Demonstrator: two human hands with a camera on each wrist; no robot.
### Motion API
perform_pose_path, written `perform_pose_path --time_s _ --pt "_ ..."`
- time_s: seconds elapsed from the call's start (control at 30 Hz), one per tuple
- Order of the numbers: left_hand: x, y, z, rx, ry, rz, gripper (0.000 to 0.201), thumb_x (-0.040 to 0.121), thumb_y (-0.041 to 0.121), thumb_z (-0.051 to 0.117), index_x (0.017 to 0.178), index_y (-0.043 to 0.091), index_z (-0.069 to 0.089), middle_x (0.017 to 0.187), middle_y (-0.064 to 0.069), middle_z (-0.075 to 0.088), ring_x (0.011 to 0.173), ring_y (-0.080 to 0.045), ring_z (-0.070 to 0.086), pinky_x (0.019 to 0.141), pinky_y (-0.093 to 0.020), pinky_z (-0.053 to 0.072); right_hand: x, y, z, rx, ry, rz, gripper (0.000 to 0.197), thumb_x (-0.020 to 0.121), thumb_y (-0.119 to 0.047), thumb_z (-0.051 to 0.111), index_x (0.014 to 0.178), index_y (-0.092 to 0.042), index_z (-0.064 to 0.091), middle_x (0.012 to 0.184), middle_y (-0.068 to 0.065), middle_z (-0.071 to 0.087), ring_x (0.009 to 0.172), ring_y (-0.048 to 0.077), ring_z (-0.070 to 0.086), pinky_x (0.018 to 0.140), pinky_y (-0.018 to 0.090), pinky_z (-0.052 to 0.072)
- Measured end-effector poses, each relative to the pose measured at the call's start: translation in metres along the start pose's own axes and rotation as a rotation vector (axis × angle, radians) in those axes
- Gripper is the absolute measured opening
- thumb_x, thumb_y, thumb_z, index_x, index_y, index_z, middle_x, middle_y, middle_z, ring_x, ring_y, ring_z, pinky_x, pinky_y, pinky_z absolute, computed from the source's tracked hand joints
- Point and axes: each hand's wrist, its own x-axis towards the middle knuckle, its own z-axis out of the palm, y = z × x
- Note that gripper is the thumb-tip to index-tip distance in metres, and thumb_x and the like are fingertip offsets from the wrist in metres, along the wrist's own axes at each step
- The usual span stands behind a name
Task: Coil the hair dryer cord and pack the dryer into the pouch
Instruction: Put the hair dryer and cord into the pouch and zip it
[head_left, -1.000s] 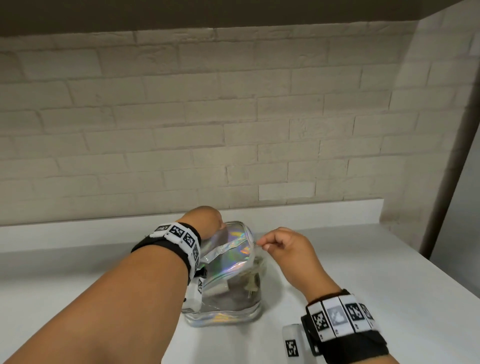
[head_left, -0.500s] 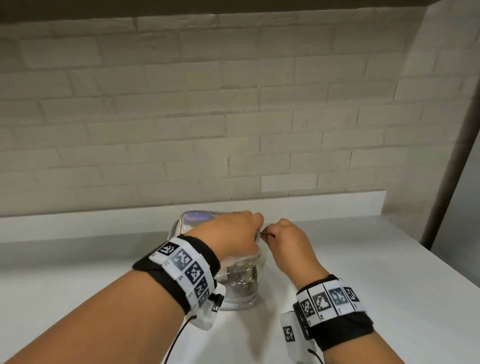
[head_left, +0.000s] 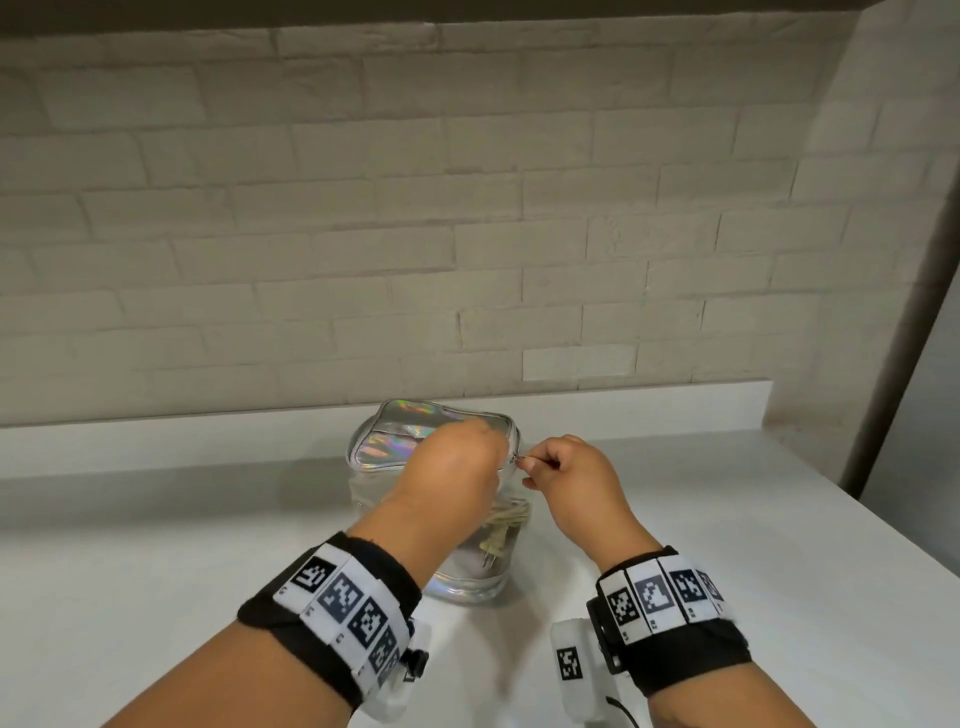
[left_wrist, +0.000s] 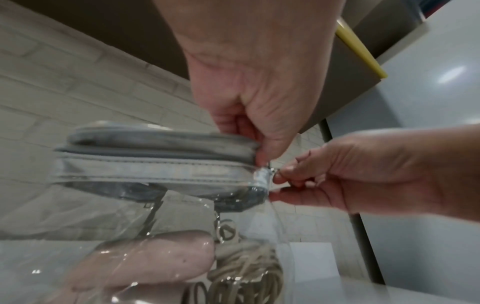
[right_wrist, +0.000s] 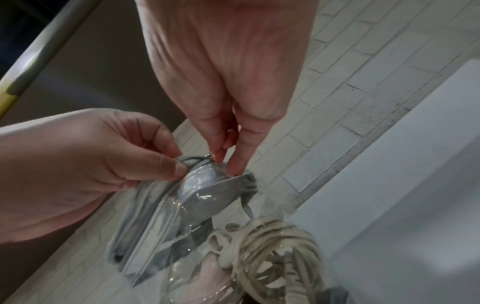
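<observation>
1. Our left hand (head_left: 457, 462) pinched the clear pouch (head_left: 415, 441) at its lid corner; our right hand (head_left: 566, 473) pinched the zipper pull (left_wrist: 272, 169).
2. The pouch stood near the countertop's (head_left: 727, 545) back edge, the hair dryer (left_wrist: 145, 257) and coiled cord (right_wrist: 272, 246) inside.
3. We judged a steady, level pull best, with the corner braced.

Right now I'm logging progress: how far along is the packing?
Done: the dryer and coiled cord sit inside the clear pouch. In hand: the left hand grips the pouch's top corner while the right hand pinches the zipper pull. Left: the last stretch of zip, if any; the end is hidden.
</observation>
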Motion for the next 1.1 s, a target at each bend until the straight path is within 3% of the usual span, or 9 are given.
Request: perform_pose_path --time_s 0.1,0.33,0.4,0.5,0.6,0.7,0.8,0.97,1.1 --pt "-0.005 -0.002 0.007 0.043 0.137 0.103 0.034 0.035 -0.003 0.074 0.052 0.015 0.050 0.054 -0.003 0.048 0.044 -0.022 0.046 0.046 -0.022 0.016 -0.001 -0.005 -0.002 0.010 0.003 -0.019 0.023 0.086 -0.016 0.063 0.065 -0.024 0.063 0.085 0.000 0.060 0.082 0.021 0.066 0.085 0.045 0.054" --pt "0.001 -0.010 0.025 -0.092 0.311 0.249 0.021 0.060 -0.005 0.048 0.063 0.012 0.059 0.068 -0.006 0.054 0.059 -0.024 0.050 0.048 -0.031 0.043 -0.001 -0.007 -0.006 -0.048 0.003 -0.059 0.014 0.087 -0.015 0.061 0.074 -0.017 0.065 0.088 0.001 0.059 0.083 0.020 0.063 0.081 0.035 0.052" --pt "0.007 -0.014 0.025 -0.268 0.238 0.129 0.034 0.061 -0.007 0.053 0.086 0.013 0.066 0.093 -0.007 0.059 0.085 -0.028 0.057 0.072 -0.040 0.052 -0.002 -0.005 -0.005 -0.086 0.020 -0.049 0.015 0.088 -0.017 0.060 0.074 -0.019 0.065 0.089 0.001 0.059 0.082 0.019 0.062 0.079 0.032 0.051" --pt "0.008 -0.032 0.022 -0.293 -0.038 0.019 0.062 0.071 0.030 0.058 0.133 0.022 0.049 0.138 -0.001 0.047 0.127 -0.023 0.042 0.108 -0.037 0.033 -0.002 0.001 -0.005 -0.090 0.048 -0.026 0.021 0.088 -0.017 0.060 0.069 -0.027 0.059 0.088 -0.001 0.056 0.082 0.021 0.064 0.081 0.035 0.051" --pt "0.004 -0.043 0.022 -0.114 -0.225 0.099 0.063 0.083 0.053 0.040 0.140 0.027 0.044 0.149 0.000 0.043 0.138 -0.020 0.037 0.114 -0.040 0.024 -0.004 0.003 -0.004 -0.065 0.079 0.003 0.027 0.088 -0.018 0.058 0.065 -0.032 0.054 0.089 -0.001 0.055 0.083 0.021 0.066 0.081 0.038 0.052" --pt "-0.002 -0.044 0.030 -0.106 -0.350 0.022 0.061 0.096 0.020 0.046 0.151 0.028 0.021 0.159 0.000 0.024 0.147 -0.017 0.021 0.120 -0.041 0.013 -0.008 0.001 -0.003 -0.111 0.084 -0.014 0.028 0.089 -0.019 0.057 0.065 -0.030 0.052 0.087 -0.001 0.054 0.078 0.014 0.059 0.073 0.027 0.044" --pt "-0.008 -0.039 0.029 -0.253 -0.311 -0.099 0.069 0.091 0.002 0.047 0.150 0.029 0.024 0.157 -0.002 0.030 0.143 -0.020 0.029 0.116 -0.032 0.022 -0.013 0.001 -0.001 -0.068 0.078 -0.023 0.020 0.088 -0.017 0.059 0.068 -0.018 0.058 0.086 0.002 0.055 0.076 0.015 0.056 0.071 0.027 0.043" --pt "-0.008 -0.032 0.029 -0.355 -0.262 -0.196 0.056 0.091 0.004 0.046 0.144 0.024 0.039 0.141 -0.006 0.051 0.126 -0.025 0.050 0.102 -0.031 0.038 -0.023 0.006 0.008 0.110 0.071 0.000 0.017 0.085 -0.011 0.063 0.068 -0.012 0.062 0.083 0.001 0.056 0.075 0.013 0.056 0.072 0.022 0.041" --pt "-0.004 -0.039 0.023 -0.300 -0.331 -0.145 0.060 0.090 0.010 0.048 0.144 0.035 0.038 0.144 0.005 0.051 0.130 -0.018 0.047 0.107 -0.031 0.030 -0.026 0.008 0.005 0.200 0.000 0.023 0.016 0.084 -0.012 0.065 0.069 -0.017 0.067 0.089 0.004 0.061 0.089 0.016 0.061 0.079 0.022 0.044"
